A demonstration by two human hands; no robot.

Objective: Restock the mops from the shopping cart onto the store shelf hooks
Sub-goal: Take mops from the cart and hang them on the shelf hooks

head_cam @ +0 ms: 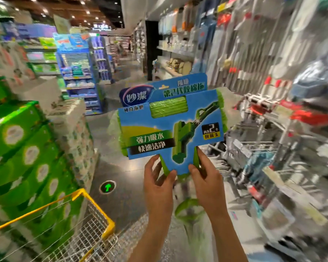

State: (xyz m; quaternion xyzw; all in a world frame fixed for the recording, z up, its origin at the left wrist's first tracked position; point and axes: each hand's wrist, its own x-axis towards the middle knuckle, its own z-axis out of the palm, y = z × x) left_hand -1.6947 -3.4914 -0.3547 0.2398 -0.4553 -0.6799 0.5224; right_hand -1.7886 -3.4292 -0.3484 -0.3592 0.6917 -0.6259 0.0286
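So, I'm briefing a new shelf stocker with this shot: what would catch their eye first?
The packaged mop, its blue card with a green sponge head, fills the centre, held up by the left hand and right hand pinching its lower edge. Stacked green boxes stand at left behind the yellow-rimmed shopping cart. The hanging shelf display at right is blurred.

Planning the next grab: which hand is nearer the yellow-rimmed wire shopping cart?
Left. The left hand grips the blue-and-green mop package on the side toward the yellow-rimmed wire shopping cart; the right hand grips the far side.
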